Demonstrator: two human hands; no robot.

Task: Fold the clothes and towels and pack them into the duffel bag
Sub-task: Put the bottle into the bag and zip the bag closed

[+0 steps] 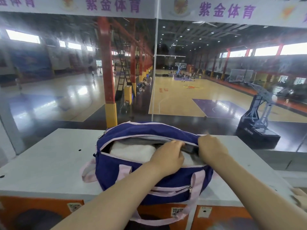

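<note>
My forearms reach straight out over the bag's (pixel 132 176) near side. Left hand (pixel 167 156) curls into the open top, on the white towel (pixel 132 151). Right hand (pixel 211 146) pinches the far right rim. Bag runs left-right across the counter (pixel 49 156), dead ahead; zip end nearest my right hand.
</note>
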